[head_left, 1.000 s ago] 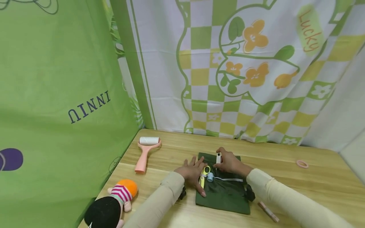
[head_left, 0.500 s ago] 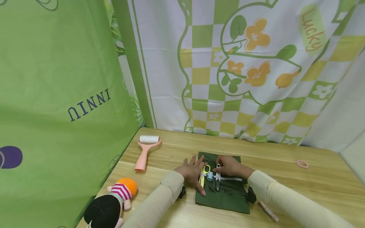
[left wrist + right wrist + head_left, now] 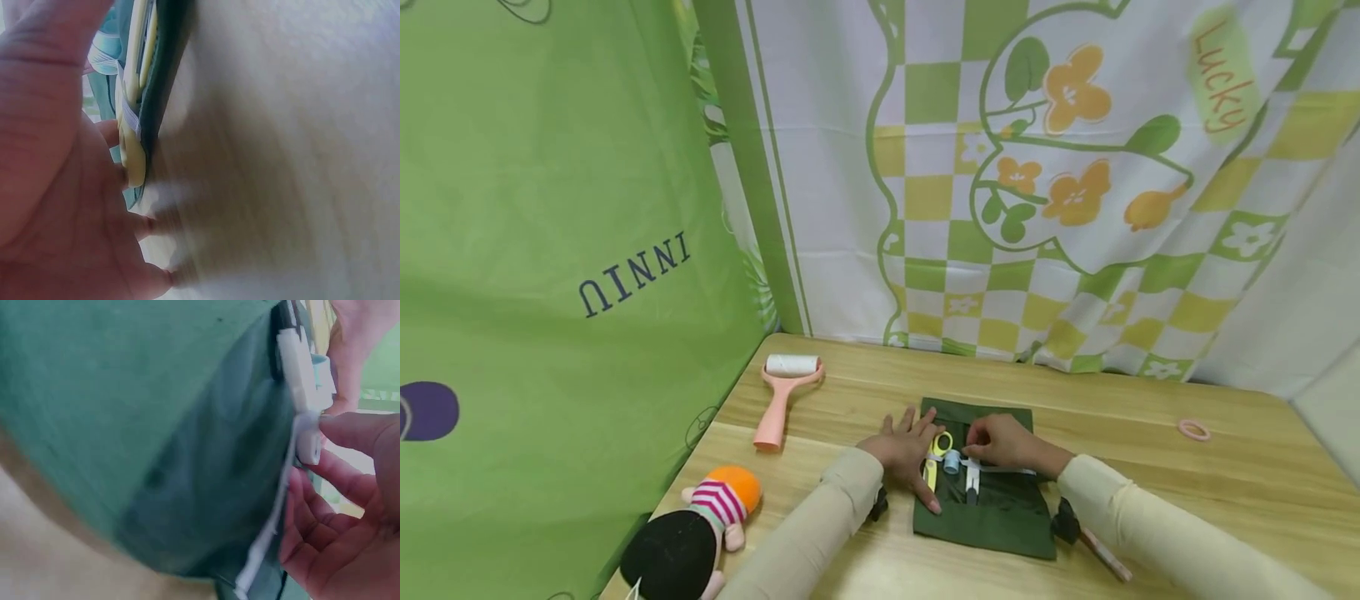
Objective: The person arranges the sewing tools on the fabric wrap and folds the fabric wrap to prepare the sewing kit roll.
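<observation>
A dark green cloth organiser (image 3: 1000,533) lies flat on the table. A white elastic band (image 3: 265,540) crosses it. Yellow scissors (image 3: 932,475) and a light blue thread spool (image 3: 952,462) sit under the band at the left. Beside them is a slim white tool with a dark tip (image 3: 972,483), also under the band; its exact kind is unclear. My right hand (image 3: 1011,442) pinches this tool's upper end where the band crosses it, thumb on the band. Fingers spread, my left hand (image 3: 904,454) rests on the organiser's left edge by the scissors.
On the wooden table (image 3: 850,392), a pink lint roller (image 3: 778,408) lies at the back left. A doll (image 3: 700,533) is at the front left. A pink ring (image 3: 1193,430) lies far right, and a slim pink stick (image 3: 1105,557) near my right sleeve.
The white tool has moved down from above the band to under it, dark tip toward me. My right hand came down with it to the band. My left hand stayed put.
</observation>
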Motion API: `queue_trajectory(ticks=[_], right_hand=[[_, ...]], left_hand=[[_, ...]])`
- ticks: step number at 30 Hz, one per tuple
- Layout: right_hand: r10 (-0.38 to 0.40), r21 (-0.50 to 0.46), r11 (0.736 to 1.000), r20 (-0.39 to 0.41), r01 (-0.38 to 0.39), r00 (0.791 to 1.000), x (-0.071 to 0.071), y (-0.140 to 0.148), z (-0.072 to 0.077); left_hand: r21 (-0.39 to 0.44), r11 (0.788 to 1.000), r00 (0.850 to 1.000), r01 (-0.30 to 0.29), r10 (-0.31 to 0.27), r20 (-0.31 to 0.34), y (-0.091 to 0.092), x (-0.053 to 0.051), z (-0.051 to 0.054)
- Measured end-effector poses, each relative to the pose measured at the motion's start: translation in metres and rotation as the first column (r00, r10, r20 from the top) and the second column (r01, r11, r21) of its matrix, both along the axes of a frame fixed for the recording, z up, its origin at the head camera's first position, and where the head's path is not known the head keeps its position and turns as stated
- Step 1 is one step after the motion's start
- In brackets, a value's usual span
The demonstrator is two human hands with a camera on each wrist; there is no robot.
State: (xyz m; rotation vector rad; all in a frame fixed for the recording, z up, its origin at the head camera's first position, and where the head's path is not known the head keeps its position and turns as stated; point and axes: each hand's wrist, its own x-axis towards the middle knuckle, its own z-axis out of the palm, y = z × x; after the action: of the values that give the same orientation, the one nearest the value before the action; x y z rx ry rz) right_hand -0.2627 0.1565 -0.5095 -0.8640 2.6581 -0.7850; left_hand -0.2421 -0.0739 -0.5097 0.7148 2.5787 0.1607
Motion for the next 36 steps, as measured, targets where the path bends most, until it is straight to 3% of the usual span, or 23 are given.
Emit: queue_trajectory(ticks=[4, 6, 8, 11, 13, 16, 18, 21, 27, 29, 36], right_hand=[[0.086, 0.0, 0.996, 0.023, -0.086, 0.996, -0.004, 0.006, 0.006], [0.11, 0.01, 0.994, -0.014, -0.11, 0.994, -0.006, 0.009, 0.011], [0.085, 0.017, 0.996, -0.086, -0.084, 0.993, -0.006, 0.017, 0.02], [0.018, 0.011, 1.0, -0.222, -0.016, 0.975, -0.003, 0.037, 0.041], [0.004, 0.025, 1.0, -0.251, 0.002, 0.968, 0.003, 0.057, 0.057], [0.05, 0.102, 0.994, -0.224, -0.028, 0.973, 0.021, 0.091, 0.072], [0.092, 0.158, 0.986, -0.193, -0.062, 0.977, 0.037, 0.112, 0.07], [0.121, 0.191, 0.977, -0.126, -0.095, 0.985, 0.066, 0.134, 0.057], [0.079, 0.173, 0.98, 0.096, -0.095, 0.992, 0.114, 0.137, 0.036], [0.075, 0.165, 0.982, 0.123, -0.095, 0.99, 0.122, 0.134, 0.032], [0.057, 0.124, 0.99, 0.048, -0.062, 0.997, 0.128, 0.118, 0.016]], left_hand=[[-0.01, 1.0, 1.0, 0.002, -0.002, 0.004, 0.0, -0.001, 0.0], [-0.017, 1.0, 1.0, 0.003, -0.003, 0.0, 0.0, -0.002, 0.0], [-0.019, 1.0, 1.0, 0.006, -0.006, -0.007, 0.001, -0.002, 0.001], [-0.019, 1.0, 1.0, 0.005, -0.005, -0.016, 0.001, -0.003, 0.002], [-0.017, 1.0, 1.0, 0.001, -0.001, -0.01, 0.001, -0.003, 0.004], [-0.011, 1.0, 1.0, -0.003, 0.003, 0.006, -0.001, -0.001, 0.004], [-0.001, 1.0, 1.0, -0.003, 0.003, 0.014, -0.001, 0.001, 0.003], [0.012, 1.0, 1.0, -0.002, 0.002, 0.02, 0.001, 0.001, 0.001], [0.017, 1.0, 1.0, -0.007, 0.006, 0.026, 0.001, 0.0, -0.002], [0.024, 1.0, 1.0, -0.008, 0.008, 0.029, 0.001, 0.0, -0.002], [0.029, 1.0, 0.999, -0.011, 0.01, 0.037, 0.0, 0.001, 0.0]])
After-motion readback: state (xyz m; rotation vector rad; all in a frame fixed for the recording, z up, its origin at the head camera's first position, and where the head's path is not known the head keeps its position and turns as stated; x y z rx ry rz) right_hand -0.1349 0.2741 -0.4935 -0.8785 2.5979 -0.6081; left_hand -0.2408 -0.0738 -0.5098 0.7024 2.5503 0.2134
